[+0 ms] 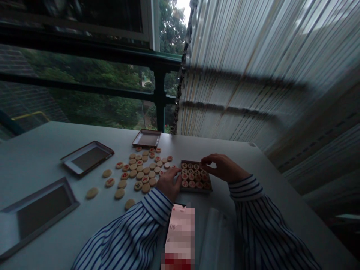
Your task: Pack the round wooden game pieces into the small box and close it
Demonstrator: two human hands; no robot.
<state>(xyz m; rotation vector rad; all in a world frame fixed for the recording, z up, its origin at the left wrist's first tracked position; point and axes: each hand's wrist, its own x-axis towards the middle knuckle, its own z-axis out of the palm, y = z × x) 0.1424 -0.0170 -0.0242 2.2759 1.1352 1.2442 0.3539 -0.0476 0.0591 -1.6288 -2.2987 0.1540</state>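
A shallow box [196, 190] stands on the white table with rows of round Chinese chess pieces [191, 176] in it, marked in red or dark characters. My left hand [168, 183] rests against the box's left side, thumb and fingers apart. Over the box's far right corner, my right hand [222, 166] has thumb and fingertips pinched together; what is between them is hidden. Many loose Chinese chess pieces [140, 175] lie left of my left hand, some with red marks showing, others plain side up.
An open box part [147, 138] lies at the far table edge. Two more shallow trays, a brown-rimmed one [87, 157] and a larger grey one [42, 215], lie to the left. A phone [180, 232] and a clear plastic item [216, 240] sit near me. Beyond are railings and a curtain.
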